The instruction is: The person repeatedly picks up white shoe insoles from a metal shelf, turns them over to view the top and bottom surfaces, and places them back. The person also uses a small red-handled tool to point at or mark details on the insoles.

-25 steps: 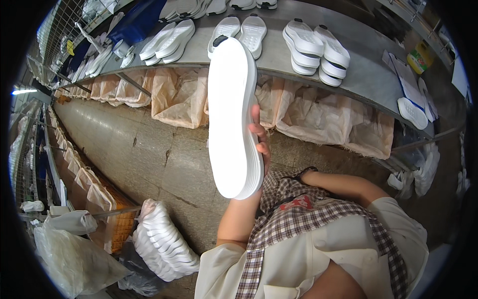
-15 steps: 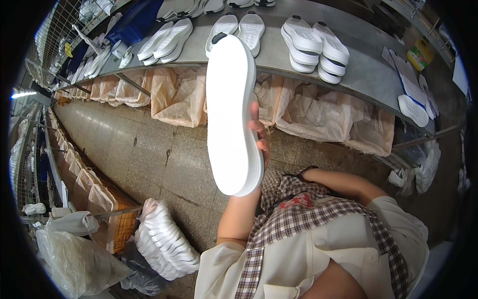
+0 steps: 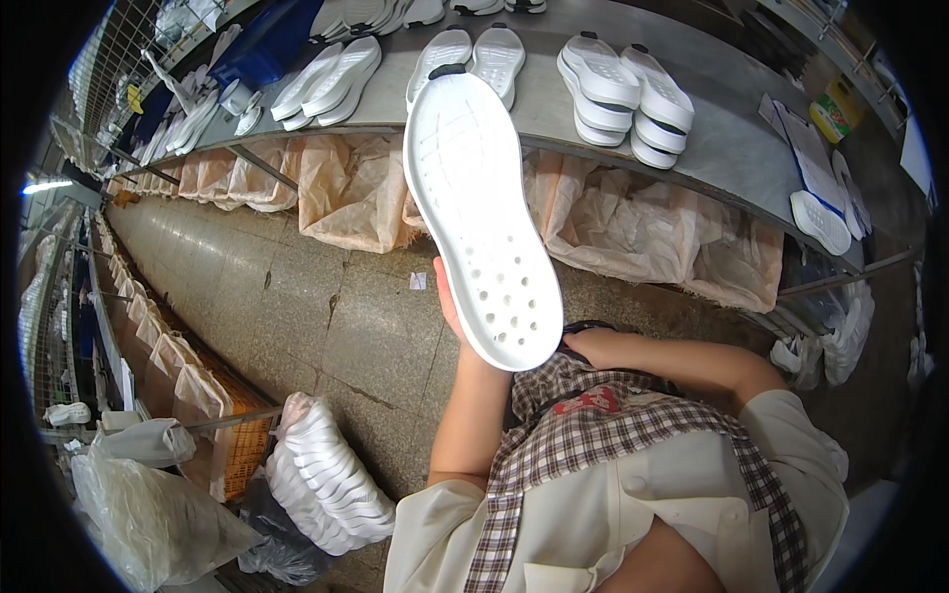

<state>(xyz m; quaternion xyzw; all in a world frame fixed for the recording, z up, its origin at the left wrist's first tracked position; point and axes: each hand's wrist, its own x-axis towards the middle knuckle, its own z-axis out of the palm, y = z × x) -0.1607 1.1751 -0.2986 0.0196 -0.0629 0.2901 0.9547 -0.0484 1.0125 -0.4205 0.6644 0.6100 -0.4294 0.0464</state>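
A white shoe sole (image 3: 484, 217) with a black toe tip stands upright in front of me. Its inner side faces me, with a raised rim and round holes toward the heel. My left hand (image 3: 448, 296) grips it from behind; only part of the hand shows past the sole's left edge. My right hand (image 3: 583, 346) rests low at the checked apron (image 3: 613, 435), beside a dark edge of cloth, and its fingers are hidden. Beyond the held sole, a pair of similar white soles (image 3: 497, 61) lies on the grey table (image 3: 544, 109).
White soles stand stacked in pairs (image 3: 623, 89) on the table. Lined bins (image 3: 633, 227) hang under its edge. A clipboard (image 3: 806, 148) and a yellow bottle (image 3: 835, 107) lie at the right. On the floor at lower left are a bag of white soles (image 3: 326, 474) and a clear plastic bag (image 3: 158, 514).
The sole has been turned over in my left hand, from its smooth white face to its holed inner side. Its heel end has swung right. My right arm has barely moved.
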